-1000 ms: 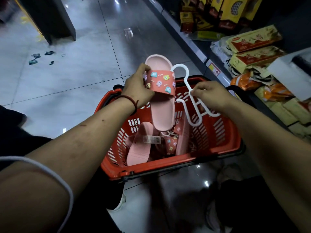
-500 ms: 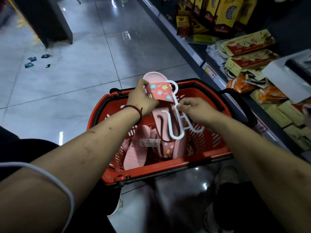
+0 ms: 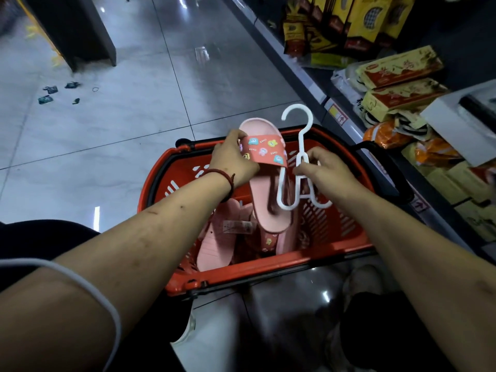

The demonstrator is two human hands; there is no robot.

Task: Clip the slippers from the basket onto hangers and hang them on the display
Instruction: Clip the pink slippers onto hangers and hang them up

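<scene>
My left hand (image 3: 233, 160) grips a pink slipper (image 3: 265, 194) by its coral strap with cartoon stickers, holding it over the red basket (image 3: 241, 275). My right hand (image 3: 326, 173) pinches a white plastic hanger (image 3: 296, 159) at its stem, hook pointing up. One lower arm of the hanger lies over the slipper's footbed, just right of the strap. More pink slippers (image 3: 222, 242) lie in the bottom of the basket, one with a price tag.
The basket stands on a glossy grey tiled floor (image 3: 134, 108). A low shelf (image 3: 402, 84) with packaged goods runs along the right. A dark shelf base (image 3: 80, 30) stands at the far left, with small scraps of litter (image 3: 51, 93) on the floor.
The hanger has swung upright, its hook now pointing away above the basket rim. The slipper sits lower and closer to the hanger, whose lower arm now overlaps the footbed.
</scene>
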